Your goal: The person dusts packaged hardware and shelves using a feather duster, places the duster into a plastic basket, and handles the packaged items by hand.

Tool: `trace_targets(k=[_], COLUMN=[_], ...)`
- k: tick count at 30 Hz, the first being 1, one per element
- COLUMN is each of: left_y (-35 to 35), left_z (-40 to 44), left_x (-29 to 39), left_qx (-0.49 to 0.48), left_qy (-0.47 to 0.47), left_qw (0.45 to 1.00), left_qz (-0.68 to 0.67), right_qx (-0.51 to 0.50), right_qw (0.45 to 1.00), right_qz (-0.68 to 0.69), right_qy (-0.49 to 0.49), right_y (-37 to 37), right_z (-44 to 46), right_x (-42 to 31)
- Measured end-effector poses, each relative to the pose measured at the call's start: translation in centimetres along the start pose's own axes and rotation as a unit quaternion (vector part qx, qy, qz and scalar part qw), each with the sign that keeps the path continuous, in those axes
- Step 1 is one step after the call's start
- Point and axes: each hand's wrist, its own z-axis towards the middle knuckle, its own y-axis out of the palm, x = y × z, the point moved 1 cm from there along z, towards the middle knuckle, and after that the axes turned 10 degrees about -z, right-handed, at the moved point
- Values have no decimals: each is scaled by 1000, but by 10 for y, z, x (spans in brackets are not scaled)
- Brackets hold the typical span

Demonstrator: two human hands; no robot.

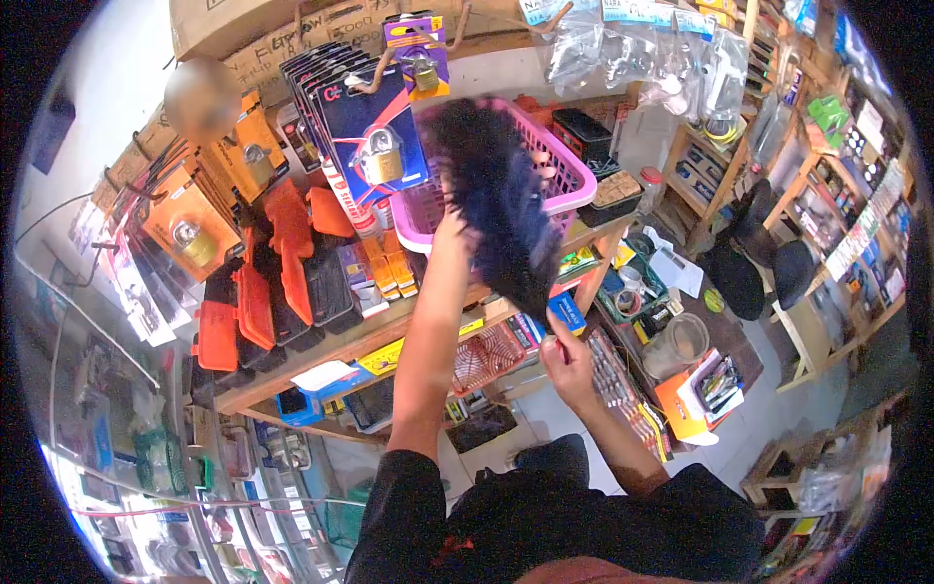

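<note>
Worn-camera view of work at a wooden display shelf with a pale front edge (238, 397). On it stands a pink plastic basket with slotted walls (574, 190), and across its opening lies a dark, shaggy, elongated duster (501, 200), slanting down toward the person. Left of the basket hang blue-and-red cards with brass padlocks (375, 146), close beside the duster's upper end. The step in hand appears to be wielding the duster at the basket; the next move would call for a firm hold on its lower end and clearance from the cards. The right hand (567, 358) is closed in a fist at that lower end, seemingly around a narrow reddish handle (561, 348), with no visible gap between fingers and palm. The left hand (453, 214) is mostly hidden behind the duster; whether it grasps the basket or anything else cannot be told.
</note>
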Motion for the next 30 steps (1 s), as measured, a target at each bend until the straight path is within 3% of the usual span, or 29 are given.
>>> trace_targets(k=[2,3,5,6,8,10,11,14,15,18,19,22,24,28,30], left_y=[-8,-11,28,32,34,7,-2,20,30,32,18,7,0,-6,-7], left_z=[4,-1,-10,-13,-12,-10,-10,-10,-9,-5,-1,-7,-5,0,2], left_x=[-5,-12,13,19,19,-3,-9,5,14,16,9,-5,-7,1,2], left_qx=[33,32,145,240,200,-2,-103,-54,127,64,78,-25,-43,-8,-50], left_qy=[44,54,54,40,69,88,97,75,108,88,81,84,65,-8,-3], left_qw=[997,981,944,953,959,971,962,944,946,936,938,965,959,955,945], left_qz=[-53,-185,-292,-179,-189,-222,-233,-318,-277,-335,-328,-246,-272,-297,-323], right_qx=[0,2,31,46,23,-21,-18,5,12,14,14,5,15,2,-1], right_qw=[1000,999,994,989,993,997,998,991,987,988,993,996,996,967,970], right_qz=[9,14,101,144,116,14,40,130,162,152,119,86,80,234,227], right_qy=[-10,-52,-16,3,-27,-70,-48,-18,5,22,-12,17,26,103,81], right_y=[2,1,2,5,14,26,26,25,26,33,37,44,54,68,67], right_z=[4,10,18,21,27,32,32,41,47,59,58,41,11,-45,-49], right_x=[-1,-2,-28,-37,-25,4,-6,-41,-46,-42,-29,-5,31,35,36])
